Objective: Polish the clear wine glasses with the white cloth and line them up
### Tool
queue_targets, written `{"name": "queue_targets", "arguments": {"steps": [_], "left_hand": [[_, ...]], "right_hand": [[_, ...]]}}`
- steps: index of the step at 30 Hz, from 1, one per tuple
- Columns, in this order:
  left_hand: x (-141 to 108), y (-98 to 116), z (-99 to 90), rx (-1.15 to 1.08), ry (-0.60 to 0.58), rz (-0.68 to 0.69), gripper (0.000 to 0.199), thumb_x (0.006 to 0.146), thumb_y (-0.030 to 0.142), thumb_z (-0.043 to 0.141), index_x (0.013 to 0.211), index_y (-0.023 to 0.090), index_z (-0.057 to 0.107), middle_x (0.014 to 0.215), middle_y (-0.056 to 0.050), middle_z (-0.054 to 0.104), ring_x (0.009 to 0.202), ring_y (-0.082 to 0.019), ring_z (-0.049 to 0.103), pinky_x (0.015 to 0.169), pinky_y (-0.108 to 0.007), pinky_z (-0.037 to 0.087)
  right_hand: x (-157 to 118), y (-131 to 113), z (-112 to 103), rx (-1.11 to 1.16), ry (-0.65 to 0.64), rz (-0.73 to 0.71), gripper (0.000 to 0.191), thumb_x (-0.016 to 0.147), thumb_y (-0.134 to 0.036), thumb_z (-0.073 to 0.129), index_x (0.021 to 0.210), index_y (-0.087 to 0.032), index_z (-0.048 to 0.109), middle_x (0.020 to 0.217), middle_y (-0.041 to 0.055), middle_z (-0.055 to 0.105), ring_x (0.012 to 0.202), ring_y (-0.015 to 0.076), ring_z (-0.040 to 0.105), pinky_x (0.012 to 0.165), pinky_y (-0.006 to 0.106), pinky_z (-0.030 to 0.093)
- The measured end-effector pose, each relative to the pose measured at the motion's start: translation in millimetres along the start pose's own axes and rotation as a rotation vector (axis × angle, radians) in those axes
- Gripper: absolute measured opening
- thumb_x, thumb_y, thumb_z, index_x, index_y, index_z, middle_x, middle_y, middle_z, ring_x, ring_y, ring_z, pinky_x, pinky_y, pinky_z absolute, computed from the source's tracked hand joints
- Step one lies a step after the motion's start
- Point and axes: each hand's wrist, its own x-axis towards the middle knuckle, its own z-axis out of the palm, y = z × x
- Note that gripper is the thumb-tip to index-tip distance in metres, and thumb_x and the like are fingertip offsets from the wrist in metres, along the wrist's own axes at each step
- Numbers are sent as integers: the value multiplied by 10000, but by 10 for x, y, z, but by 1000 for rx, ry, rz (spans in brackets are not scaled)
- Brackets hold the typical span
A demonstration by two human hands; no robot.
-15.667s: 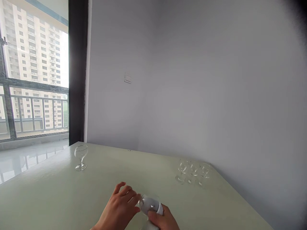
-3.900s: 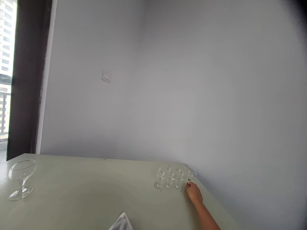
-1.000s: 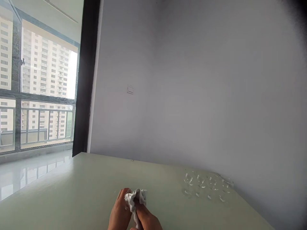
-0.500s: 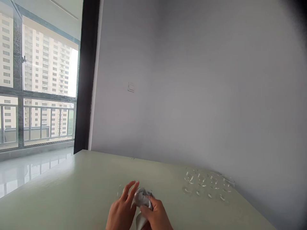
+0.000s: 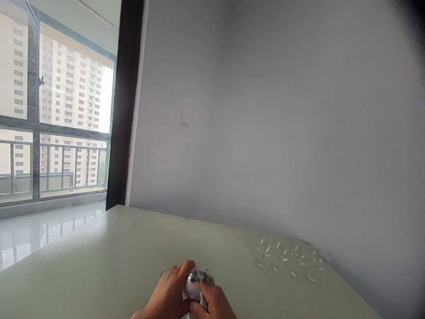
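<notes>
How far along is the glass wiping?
Four glasses stand in a row at the table's right end by the wall. In hand: the left hand holds a glass while the right hand works a white cloth into it. No other glasses visible.

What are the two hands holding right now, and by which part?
The left hand cups the bowl of a clear stemmed glass, fingers over its rim. The right hand grips a white cloth bunched into the bowl. The stem is hidden.

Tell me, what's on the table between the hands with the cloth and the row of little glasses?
Nothing: in the head view, only bare table separates the hands' cloth from the row of glasses.
</notes>
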Motion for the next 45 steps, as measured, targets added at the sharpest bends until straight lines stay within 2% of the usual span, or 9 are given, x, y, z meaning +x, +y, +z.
{"name": "queue_targets", "arguments": {"steps": [4,9,12,21,27,30,36,40,45], "left_hand": [[24,51,-71,-199,-259,-42,477,533,129,623,968,236,460,722,66,659,616,-143,601,520,-209,441],[5,-42,-81,148,222,243,551,707,202,643,1200,220,399,1052,-67,649,932,-222,606,867,-385,433],[13,-78,-132,243,250,432,354,796,264,584,1131,209,482,895,-50,684,727,-186,629,748,-360,463],[67,-84,-91,-703,-355,-38,769,688,767,267,1075,180,578,671,-15,639,501,-125,535,438,-230,440],[21,-17,-147,95,144,225,409,799,362,569,1188,249,508,966,-49,684,897,-247,601,833,-419,427],[15,-40,-137,225,169,320,390,789,236,591,1173,234,523,797,-13,696,712,-198,608,728,-354,440],[73,-33,-135,-557,-314,-177,357,719,398,639,1034,234,608,617,56,598,509,-89,452,505,-206,353],[76,-15,-179,-980,-674,-176,516,676,616,572,916,162,617,626,22,598,477,-75,414,454,-197,331],[34,21,-156,-130,40,58,332,798,351,562,1119,268,556,945,-17,674,878,-210,570,816,-360,393]], "right_hand": [[-21,-136,-179,-253,-109,-92,157,586,-172,624,728,-190,688,597,9,565,581,159,490,556,262,356],[9,-158,-216,451,-8,253,187,693,-321,557,779,-158,589,443,-54,447,338,110,445,332,205,282],[18,-147,-233,744,-7,241,291,685,-388,585,798,-121,563,452,-55,467,299,72,395,296,185,260],[-235,-451,-669,223,-199,81,77,661,-146,569,731,-160,598,562,-62,425,488,66,409,429,168,324],[-40,-171,-470,554,-50,232,144,700,-241,557,794,-133,569,456,-60,484,330,90,469,316,183,294],[22,-91,-374,726,-35,233,200,685,-304,615,740,-121,558,456,-64,474,300,53,407,289,165,272],[-132,-251,-597,379,-157,135,130,676,-187,549,773,-143,622,503,-66,475,341,62,442,310,159,365],[-209,-287,-725,226,-213,112,139,612,-125,587,730,-155,652,567,-50,524,439,75,488,362,151,370],[-74,-187,-665,462,-43,200,137,684,-232,577,760,-125,613,424,-65,486,298,84,455,299,176,314]]}}
